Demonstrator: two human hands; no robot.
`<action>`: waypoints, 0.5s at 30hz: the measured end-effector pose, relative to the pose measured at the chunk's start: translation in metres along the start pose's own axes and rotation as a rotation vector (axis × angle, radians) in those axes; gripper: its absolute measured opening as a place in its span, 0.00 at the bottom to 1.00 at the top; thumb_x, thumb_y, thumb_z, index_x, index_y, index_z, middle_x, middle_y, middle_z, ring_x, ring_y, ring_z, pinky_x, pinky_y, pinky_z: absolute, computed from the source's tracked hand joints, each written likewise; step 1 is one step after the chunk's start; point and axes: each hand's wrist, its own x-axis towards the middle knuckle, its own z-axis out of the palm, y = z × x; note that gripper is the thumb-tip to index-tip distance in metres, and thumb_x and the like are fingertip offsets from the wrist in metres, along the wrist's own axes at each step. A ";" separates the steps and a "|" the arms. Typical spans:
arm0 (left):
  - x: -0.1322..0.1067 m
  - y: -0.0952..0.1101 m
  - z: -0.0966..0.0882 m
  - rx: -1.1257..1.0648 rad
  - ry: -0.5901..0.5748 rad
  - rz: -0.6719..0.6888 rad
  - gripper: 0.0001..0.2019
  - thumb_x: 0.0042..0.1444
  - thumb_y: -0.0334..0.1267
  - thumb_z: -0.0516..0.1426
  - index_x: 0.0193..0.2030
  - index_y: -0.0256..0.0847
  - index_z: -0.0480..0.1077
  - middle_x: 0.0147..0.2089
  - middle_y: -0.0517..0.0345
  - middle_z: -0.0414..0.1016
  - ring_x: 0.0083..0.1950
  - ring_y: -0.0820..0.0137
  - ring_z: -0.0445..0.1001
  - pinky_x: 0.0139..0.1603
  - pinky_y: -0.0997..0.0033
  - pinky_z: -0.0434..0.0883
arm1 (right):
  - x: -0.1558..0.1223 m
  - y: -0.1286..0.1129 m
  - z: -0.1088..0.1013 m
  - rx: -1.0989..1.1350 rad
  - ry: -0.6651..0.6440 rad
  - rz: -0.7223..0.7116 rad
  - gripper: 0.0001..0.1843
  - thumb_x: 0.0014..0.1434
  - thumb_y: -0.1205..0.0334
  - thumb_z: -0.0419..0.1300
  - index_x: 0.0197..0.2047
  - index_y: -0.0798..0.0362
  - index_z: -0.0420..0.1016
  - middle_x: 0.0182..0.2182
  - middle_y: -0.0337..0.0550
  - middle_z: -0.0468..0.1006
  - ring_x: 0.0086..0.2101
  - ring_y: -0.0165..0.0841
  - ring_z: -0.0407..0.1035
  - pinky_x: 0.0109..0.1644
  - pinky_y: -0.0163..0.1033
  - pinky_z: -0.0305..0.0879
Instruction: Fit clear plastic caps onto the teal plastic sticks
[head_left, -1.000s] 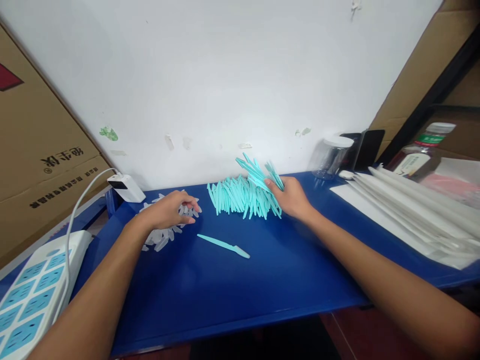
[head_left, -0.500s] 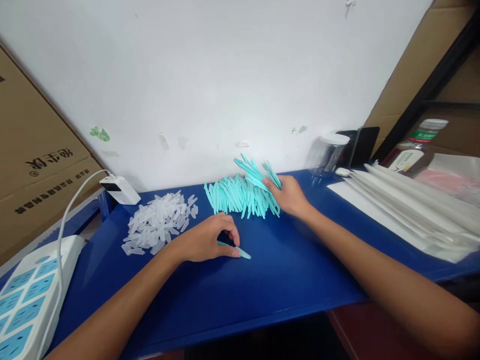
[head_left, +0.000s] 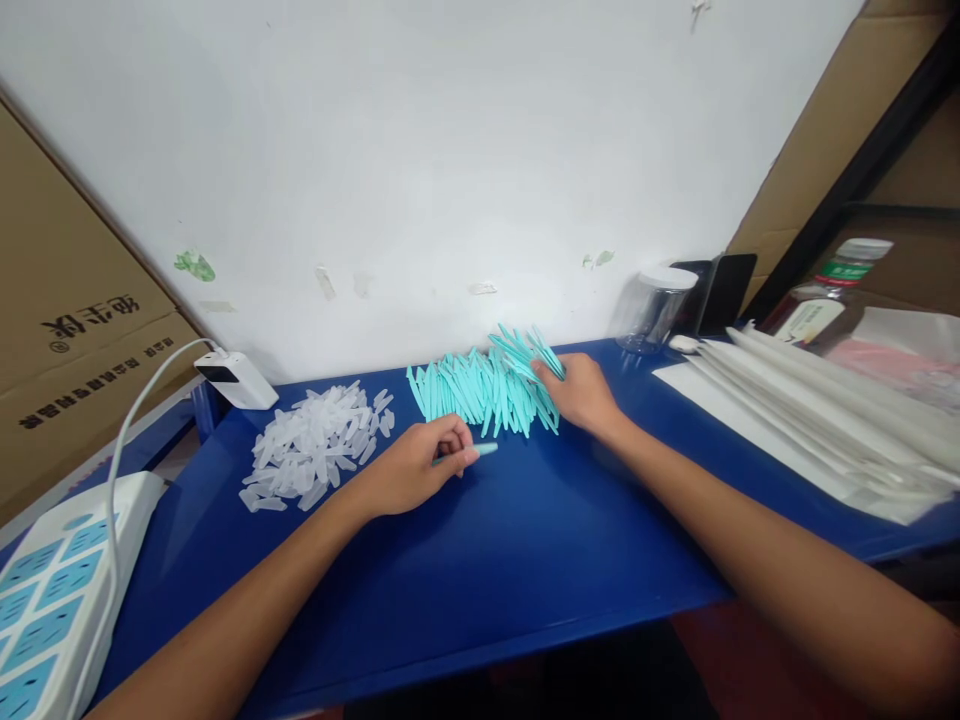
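Jutting rightward, a turquoise stick (head_left: 487, 449) sits between the left fingers (head_left: 453, 428).

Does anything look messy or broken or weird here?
Yes, the wall: a ragged green patch at the left and a pale scrap near the middle look like leftovers of something peeled off. The translucent pieces lie jumbled, but I see no spill or clear damage among them or the turquoise sticks.

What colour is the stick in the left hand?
The stick in the left hand is light turquoise; the head view shows it best.
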 end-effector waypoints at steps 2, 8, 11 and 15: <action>0.003 -0.006 0.003 -0.085 0.104 -0.005 0.13 0.71 0.52 0.53 0.47 0.45 0.67 0.35 0.58 0.78 0.36 0.68 0.75 0.40 0.66 0.70 | -0.002 -0.003 0.000 0.039 0.010 -0.011 0.24 0.66 0.47 0.55 0.22 0.51 0.64 0.20 0.41 0.66 0.25 0.33 0.57 0.31 0.39 0.48; 0.008 -0.008 0.008 -0.411 0.223 -0.130 0.22 0.68 0.52 0.57 0.62 0.46 0.60 0.41 0.58 0.77 0.25 0.74 0.69 0.25 0.71 0.66 | -0.022 -0.027 0.001 0.220 0.050 -0.161 0.26 0.68 0.44 0.54 0.25 0.52 0.60 0.22 0.37 0.62 0.26 0.30 0.53 0.32 0.38 0.49; 0.005 0.002 0.012 -0.405 0.100 -0.165 0.22 0.68 0.53 0.57 0.61 0.43 0.66 0.39 0.55 0.78 0.30 0.70 0.74 0.29 0.69 0.70 | -0.030 -0.037 0.002 0.295 0.031 -0.223 0.26 0.69 0.44 0.55 0.25 0.52 0.59 0.23 0.36 0.61 0.27 0.29 0.53 0.32 0.37 0.50; -0.001 0.013 0.017 0.036 0.047 0.021 0.12 0.66 0.47 0.61 0.46 0.43 0.81 0.38 0.53 0.80 0.38 0.67 0.76 0.38 0.67 0.71 | -0.034 -0.040 0.003 0.353 -0.018 -0.257 0.26 0.69 0.43 0.56 0.25 0.52 0.59 0.23 0.35 0.60 0.28 0.29 0.53 0.32 0.36 0.50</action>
